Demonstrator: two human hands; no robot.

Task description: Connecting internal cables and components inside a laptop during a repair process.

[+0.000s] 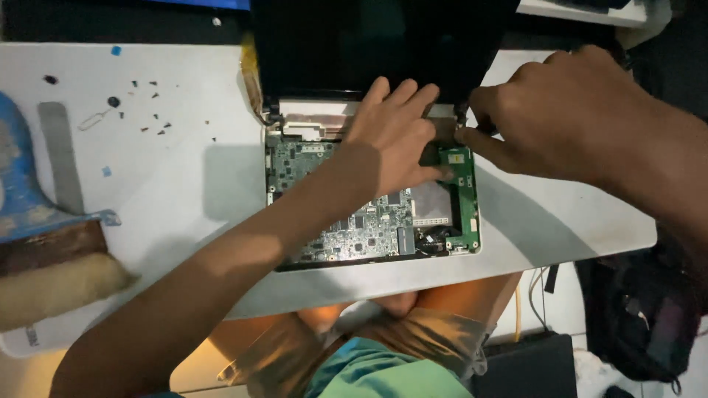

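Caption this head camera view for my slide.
Left hand pressing an opened laptop's green circuit board while right hand pinches its right hinge.

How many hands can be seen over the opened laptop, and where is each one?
2. The left hand lies flat on the laptop's circuit board, fingers toward the screen. The right hand pinches at the right hinge. No other hands show.

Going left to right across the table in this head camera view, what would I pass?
Blue-handled brush → scattered small screws → opened laptop's circuit board → left hand pressing on it → right hand pinching at the hinge → dark bag.
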